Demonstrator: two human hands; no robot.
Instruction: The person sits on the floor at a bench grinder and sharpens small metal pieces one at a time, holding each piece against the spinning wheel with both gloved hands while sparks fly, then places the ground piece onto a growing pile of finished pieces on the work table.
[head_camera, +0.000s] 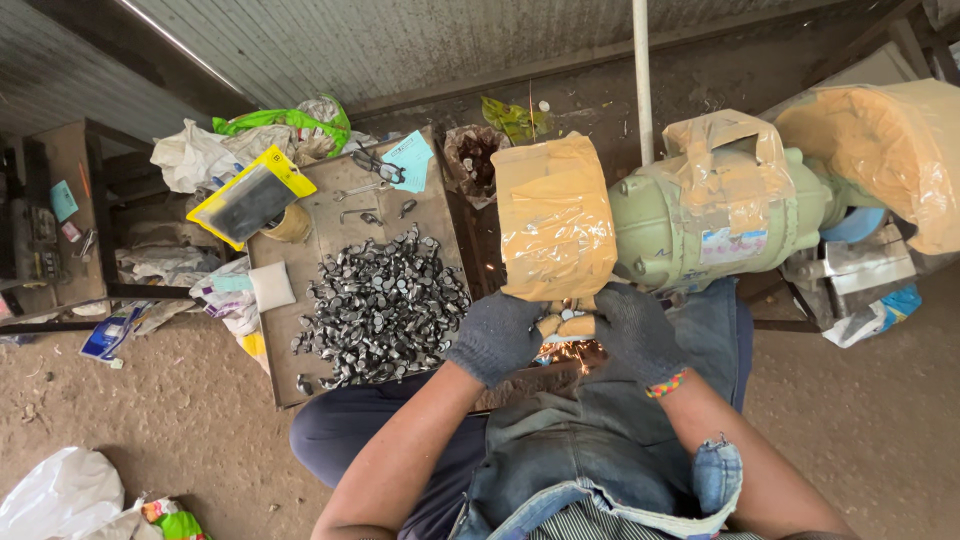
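Both my hands wear dark grey knit gloves. My left hand (497, 337) and my right hand (636, 330) are closed together on a small metal piece (566, 325), pressed under the tape-covered wheel guard (553, 215) of a pale green bench grinder (700, 215). Orange sparks (575, 352) fly down between my hands. The piece itself is mostly hidden by my fingers. To the left of my left hand lies a heap of small dark metal parts (382, 308) on a flat board (310, 385).
The board also carries a yellow-edged pouch (250, 197), a white pad (271, 286), a roll of tape (291, 224) and loose tools. The grinder's right guard (885, 150) is taped too. A white pole (642, 75) rises behind. Bags and rags litter the dirt floor at left.
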